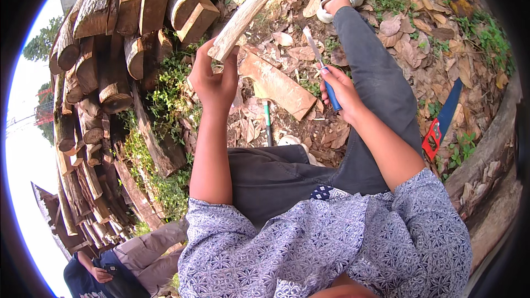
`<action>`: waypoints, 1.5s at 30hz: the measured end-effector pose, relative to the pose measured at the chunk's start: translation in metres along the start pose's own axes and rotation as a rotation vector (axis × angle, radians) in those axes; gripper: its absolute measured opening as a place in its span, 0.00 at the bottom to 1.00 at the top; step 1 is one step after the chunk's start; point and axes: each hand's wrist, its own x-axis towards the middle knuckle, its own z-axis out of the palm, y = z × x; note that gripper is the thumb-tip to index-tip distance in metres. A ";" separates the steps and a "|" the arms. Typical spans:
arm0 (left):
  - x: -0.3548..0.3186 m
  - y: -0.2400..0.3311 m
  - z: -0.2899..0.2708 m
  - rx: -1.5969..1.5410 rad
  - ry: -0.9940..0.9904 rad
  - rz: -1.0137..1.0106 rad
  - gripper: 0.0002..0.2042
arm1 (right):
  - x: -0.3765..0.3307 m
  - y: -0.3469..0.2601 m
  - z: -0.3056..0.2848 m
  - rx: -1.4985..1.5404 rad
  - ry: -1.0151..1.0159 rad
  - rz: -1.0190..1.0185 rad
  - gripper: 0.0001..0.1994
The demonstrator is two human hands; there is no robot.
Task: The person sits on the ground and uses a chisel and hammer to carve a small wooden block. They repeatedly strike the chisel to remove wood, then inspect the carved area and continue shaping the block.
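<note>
My left hand (pixel 216 74) is raised and closed around the lower end of a pale, rough piece of wood (pixel 243 20), which slants up and to the right. In my right hand (pixel 343 91) is a chisel (pixel 320 60) with a blue handle, its metal blade pointing up and away from me. The chisel and the piece of wood are apart. Between my hands, on the leafy ground, lies a flat wooden board (pixel 282 89). Nearer to me is a tool with a green and black handle (pixel 268 121); its head cannot be made out.
A tall stack of split logs (pixel 102 72) stands on the left beside green plants. A handsaw (pixel 441 118) with a red handle and blue blade rests at right, near a big log (pixel 488 160). Another person (pixel 124 267) is at lower left. Dry leaves (pixel 392 33) and wood chips cover the ground.
</note>
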 end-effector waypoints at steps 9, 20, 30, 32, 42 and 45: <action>0.000 0.002 0.000 -0.027 -0.022 -0.035 0.17 | 0.006 0.001 -0.002 -0.027 0.016 0.006 0.23; -0.001 -0.005 0.006 -0.169 -0.043 -0.123 0.17 | 0.018 0.005 -0.007 -0.060 0.007 0.037 0.25; -0.028 -0.039 0.028 0.301 -0.775 -0.237 0.12 | 0.041 0.036 -0.028 -0.678 0.096 -0.058 0.29; -0.058 -0.058 0.050 0.366 -0.935 -0.207 0.11 | 0.052 0.049 -0.042 -0.855 0.102 -0.159 0.28; -0.162 -0.086 0.077 0.382 -1.191 -0.316 0.06 | 0.037 0.030 -0.031 -0.974 0.177 -0.325 0.18; -0.170 -0.094 0.085 0.382 -1.121 -0.223 0.07 | 0.042 0.033 -0.028 -0.906 0.188 -0.455 0.16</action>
